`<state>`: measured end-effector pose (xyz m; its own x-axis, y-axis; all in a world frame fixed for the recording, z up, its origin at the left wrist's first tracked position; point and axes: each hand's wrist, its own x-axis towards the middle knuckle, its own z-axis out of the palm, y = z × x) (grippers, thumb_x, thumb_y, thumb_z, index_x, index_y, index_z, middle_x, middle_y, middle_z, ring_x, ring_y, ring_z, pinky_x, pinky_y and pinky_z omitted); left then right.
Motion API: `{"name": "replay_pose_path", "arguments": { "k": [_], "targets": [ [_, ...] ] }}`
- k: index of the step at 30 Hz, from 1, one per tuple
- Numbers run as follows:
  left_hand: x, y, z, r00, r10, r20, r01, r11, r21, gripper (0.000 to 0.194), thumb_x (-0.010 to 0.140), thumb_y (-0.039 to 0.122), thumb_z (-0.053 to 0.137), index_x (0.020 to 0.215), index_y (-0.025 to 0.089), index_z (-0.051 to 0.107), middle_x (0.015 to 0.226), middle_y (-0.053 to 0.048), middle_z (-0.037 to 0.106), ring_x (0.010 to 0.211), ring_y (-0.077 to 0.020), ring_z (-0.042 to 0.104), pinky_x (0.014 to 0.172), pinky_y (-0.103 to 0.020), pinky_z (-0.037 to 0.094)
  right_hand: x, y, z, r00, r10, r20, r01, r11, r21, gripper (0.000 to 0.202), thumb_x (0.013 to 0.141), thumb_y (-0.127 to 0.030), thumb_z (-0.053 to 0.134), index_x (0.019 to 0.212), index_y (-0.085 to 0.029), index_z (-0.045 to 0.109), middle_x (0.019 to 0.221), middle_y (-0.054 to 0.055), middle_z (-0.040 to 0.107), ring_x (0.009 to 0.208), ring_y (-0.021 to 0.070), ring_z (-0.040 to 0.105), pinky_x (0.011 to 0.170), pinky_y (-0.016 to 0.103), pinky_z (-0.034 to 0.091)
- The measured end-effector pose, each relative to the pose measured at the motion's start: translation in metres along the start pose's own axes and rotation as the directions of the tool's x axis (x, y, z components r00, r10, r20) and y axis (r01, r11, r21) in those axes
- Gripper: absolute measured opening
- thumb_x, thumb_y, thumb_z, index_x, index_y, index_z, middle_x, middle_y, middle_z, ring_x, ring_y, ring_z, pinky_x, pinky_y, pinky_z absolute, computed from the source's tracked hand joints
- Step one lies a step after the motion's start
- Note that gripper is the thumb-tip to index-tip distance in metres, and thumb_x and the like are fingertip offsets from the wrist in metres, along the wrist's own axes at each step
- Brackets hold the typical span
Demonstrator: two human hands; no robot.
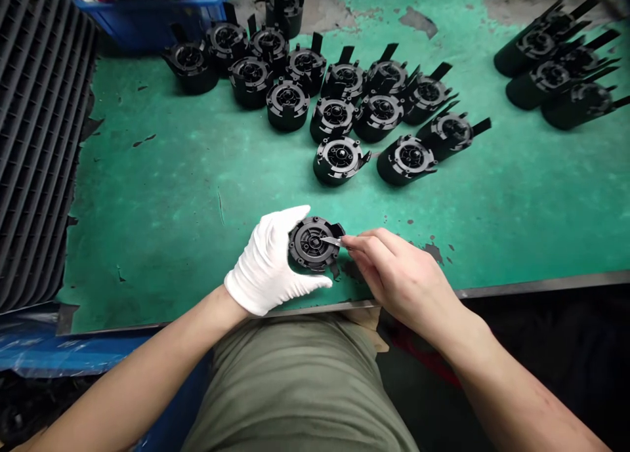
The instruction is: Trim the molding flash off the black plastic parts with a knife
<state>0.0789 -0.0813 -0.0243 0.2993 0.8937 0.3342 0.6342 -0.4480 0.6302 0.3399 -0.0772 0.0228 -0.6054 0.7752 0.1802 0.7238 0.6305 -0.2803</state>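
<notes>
A round black plastic housing (306,250) sits near the front edge of the green table, its ribbed face turned up. My left hand (268,262), in a white glove, is closed around its left side, thumb and fingers reaching along the rim. My bare right hand (394,262) pinches a small knife (331,241) with a pointed metal blade. The blade's tip lies over the middle of the housing's face; whether it touches there I cannot tell. Most of the knife's handle is hidden in my fingers.
Several similar black housings (339,160) stand grouped beyond my hands, and more (551,78) are at the far right. A stack of black ribbed trays (39,124) rises at the left. Behind is a blue bin (142,22). The metal table edge (541,285) runs along the front.
</notes>
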Motion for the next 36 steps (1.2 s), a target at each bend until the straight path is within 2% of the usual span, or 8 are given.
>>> {"name": "replay_pose_path", "arguments": {
  "k": [4,9,13,20,26,32,36],
  "targets": [
    [0.005,-0.003,0.002,0.999,-0.023,0.035,0.024,1.000,-0.020,0.101,0.073,0.059,0.096,0.153,0.021,0.046,0.139,-0.017,0.067,0.128,-0.0380,0.069,0.111,-0.052,0.058,0.003,0.001,-0.003,0.999,-0.025,0.020,0.026,0.997,-0.072,0.019,0.110,-0.019,0.055,0.127,-0.016,0.063,0.108,0.008,0.073,0.089,0.0166,0.069,0.071,0.028,0.050],
    [0.005,-0.001,0.001,0.998,-0.047,0.036,0.047,0.999,-0.021,0.102,0.069,0.053,0.100,0.151,0.022,0.048,0.139,-0.016,0.068,0.127,-0.0371,0.070,0.109,-0.050,0.060,0.004,-0.007,-0.009,0.997,-0.073,0.039,0.080,0.970,-0.229,0.022,0.107,-0.012,0.055,0.127,-0.013,0.063,0.108,0.009,0.074,0.088,0.0195,0.064,0.072,0.032,0.048],
    [0.004,0.000,0.002,0.998,-0.054,0.029,0.054,0.999,-0.007,0.105,0.068,0.053,0.101,0.152,0.022,0.047,0.141,-0.017,0.067,0.129,-0.0377,0.069,0.111,-0.051,0.059,0.001,-0.015,-0.009,0.998,-0.061,0.033,0.068,0.955,-0.288,0.022,0.106,-0.011,0.057,0.126,-0.013,0.063,0.104,0.008,0.074,0.085,0.0194,0.062,0.073,0.032,0.047],
    [0.003,-0.001,0.003,0.999,-0.046,0.021,0.046,0.999,0.001,0.104,0.069,0.054,0.100,0.153,0.021,0.047,0.141,-0.017,0.067,0.128,-0.0367,0.069,0.110,-0.050,0.059,-0.001,-0.018,-0.007,0.998,-0.069,0.011,0.069,0.949,-0.309,0.025,0.107,-0.009,0.053,0.130,-0.010,0.061,0.102,0.009,0.073,0.084,0.0199,0.060,0.071,0.031,0.047],
    [0.004,0.000,0.003,0.999,-0.047,0.024,0.047,0.999,0.002,0.102,0.070,0.055,0.100,0.151,0.021,0.048,0.140,-0.017,0.067,0.127,-0.0365,0.070,0.109,-0.050,0.059,-0.003,-0.017,-0.007,0.997,-0.067,0.030,0.072,0.959,-0.273,0.027,0.103,-0.007,0.057,0.129,-0.010,0.061,0.105,0.009,0.071,0.086,0.0204,0.058,0.072,0.032,0.045],
    [0.004,0.000,0.003,0.999,-0.042,0.022,0.042,0.999,-0.012,0.098,0.073,0.057,0.097,0.150,0.020,0.049,0.138,-0.016,0.068,0.126,-0.0355,0.070,0.109,-0.049,0.059,-0.002,-0.015,-0.007,0.997,-0.050,0.053,0.062,0.964,-0.258,0.024,0.103,-0.010,0.060,0.127,-0.013,0.062,0.098,0.006,0.068,0.082,0.0198,0.057,0.063,0.034,0.039],
    [0.003,-0.001,0.004,0.999,-0.048,0.016,0.048,0.999,-0.024,0.100,0.071,0.053,0.099,0.151,0.020,0.048,0.140,-0.017,0.067,0.129,-0.0359,0.069,0.112,-0.050,0.057,-0.002,-0.020,-0.009,0.997,-0.055,0.054,0.066,0.970,-0.235,0.023,0.104,-0.011,0.057,0.127,-0.011,0.062,0.102,0.009,0.070,0.084,0.0205,0.060,0.068,0.032,0.044]
  ]
}}
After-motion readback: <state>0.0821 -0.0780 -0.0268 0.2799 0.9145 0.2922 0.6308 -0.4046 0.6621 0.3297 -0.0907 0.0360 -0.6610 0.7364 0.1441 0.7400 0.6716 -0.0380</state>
